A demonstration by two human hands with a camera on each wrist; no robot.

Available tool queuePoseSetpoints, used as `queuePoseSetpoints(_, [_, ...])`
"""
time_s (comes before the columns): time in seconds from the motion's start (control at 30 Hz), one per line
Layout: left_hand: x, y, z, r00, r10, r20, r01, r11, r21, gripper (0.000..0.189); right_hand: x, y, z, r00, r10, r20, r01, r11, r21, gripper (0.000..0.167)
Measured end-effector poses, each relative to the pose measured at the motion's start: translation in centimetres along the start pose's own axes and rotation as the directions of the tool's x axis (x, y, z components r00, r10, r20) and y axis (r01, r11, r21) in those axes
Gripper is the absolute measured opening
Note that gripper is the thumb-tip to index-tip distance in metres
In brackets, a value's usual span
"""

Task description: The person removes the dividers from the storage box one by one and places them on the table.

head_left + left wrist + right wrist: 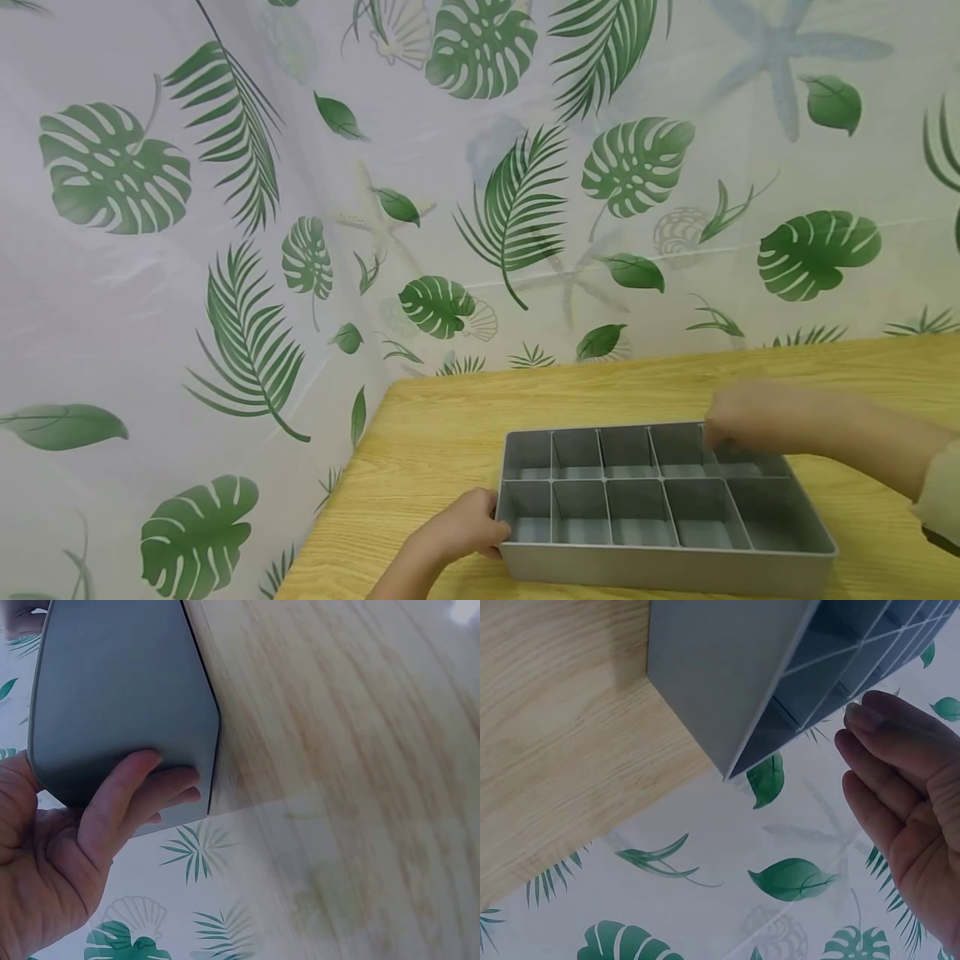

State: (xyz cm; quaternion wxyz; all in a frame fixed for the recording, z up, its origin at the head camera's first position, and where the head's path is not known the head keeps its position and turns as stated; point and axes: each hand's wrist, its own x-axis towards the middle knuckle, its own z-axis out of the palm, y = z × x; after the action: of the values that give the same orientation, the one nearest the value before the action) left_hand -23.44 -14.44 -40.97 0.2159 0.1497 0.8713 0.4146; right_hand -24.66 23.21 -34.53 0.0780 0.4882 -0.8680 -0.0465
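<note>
A grey divided organizer tray (660, 568) has several rectangular compartments in two rows. My left hand (468, 525) grips its left end, with its thumb at the rim. In the left wrist view, the left hand's fingers (124, 791) lie against the tray's outer wall (124, 690). Blurred in the head view, my right hand (776, 417) is at the back right compartments. The right wrist view shows that hand (919, 802) with loosely bent fingers beside the tray's rim and nothing visible in its grasp. Whether its fingertips touch the tray, I cannot tell.
The tray stands on a yellow wood-grain table (442, 425). A pale sheet (540, 333) printed with green leaves, shells and starfish hangs along the table's back and left edges.
</note>
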Motion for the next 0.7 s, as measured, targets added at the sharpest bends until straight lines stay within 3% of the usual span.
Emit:
queuePoseSetpoints(0.2, [-0.1,0.0,-0.1,1.0,-0.003,-0.003,0.003,1.0,0.008,0.028,0.8,-0.4,1.1,0.998,0.045,0.035,-0.044,0.999,-0.019,0.027])
queuePoseSetpoints(0.43, [-0.3,0.2,-0.1,1.0,-0.006,-0.014,0.006,1.0,0.019,0.025,0.9,-0.6,1.9,0.998,0.065,0.021,-0.064,0.996,-0.063,0.03])
queuePoseSetpoints(0.57, [-0.3,0.3,-0.1,1.0,0.0,-0.023,0.0,1.0,0.027,0.024,1.0,-0.8,2.4,0.995,0.031,0.097,-0.013,0.984,-0.175,0.014])
queuePoseSetpoints(0.7, [-0.4,0.2,0.0,1.0,-0.001,-0.024,0.002,1.0,0.027,0.024,0.9,-0.9,2.9,0.991,-0.025,0.128,0.055,0.97,-0.237,0.021])
